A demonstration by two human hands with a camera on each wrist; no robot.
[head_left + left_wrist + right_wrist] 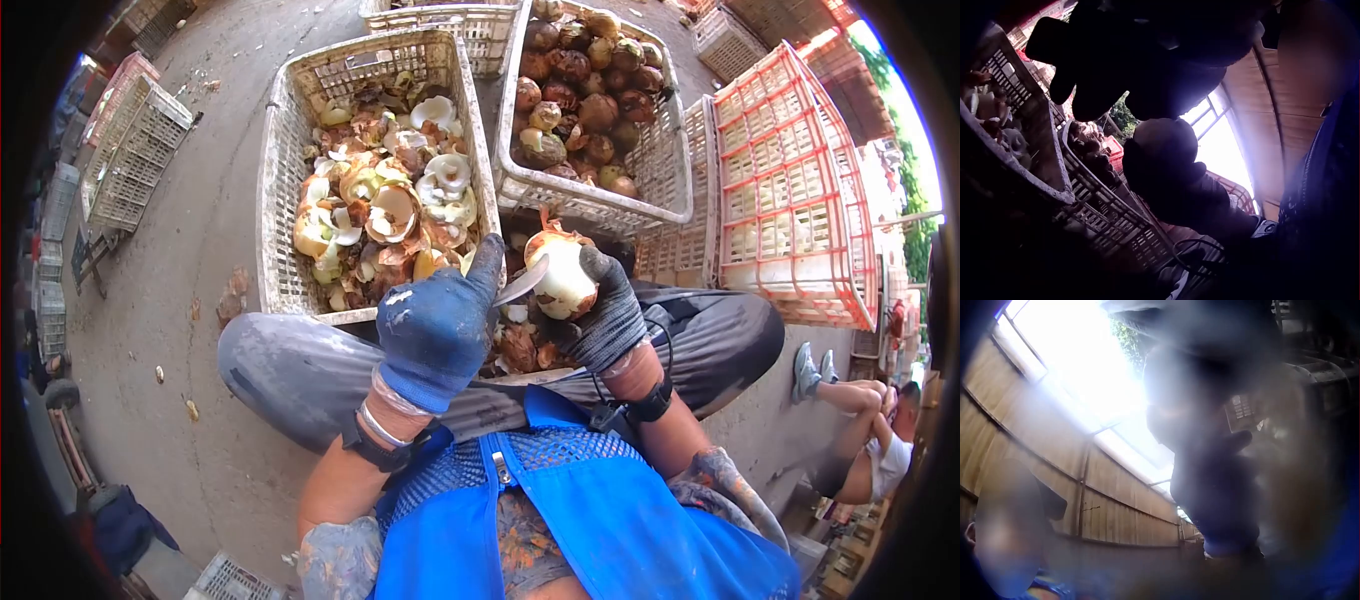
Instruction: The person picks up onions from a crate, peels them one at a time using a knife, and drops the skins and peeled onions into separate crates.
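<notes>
My left hand (440, 320), in a blue glove, grips a knife whose blade (522, 282) lies against a partly peeled root (563, 278), white with brown skin at its top. My right hand (605, 310), in a dark grey glove, is curled round that root just above my lap. In the left wrist view the root (1163, 140) shows as a dark round shape against the bright sky, with gloved fingers around it. The right wrist view is blurred, and only a dark gloved hand (1213, 487) can be made out.
A white crate (275, 180) of peelings stands in front of my knees. To its right is a white crate (662, 170) of unpeeled brown roots. A red-and-white crate (790, 190) leans at the right. More crates (130, 150) are stacked at the far left. A person (860, 430) sits at the right.
</notes>
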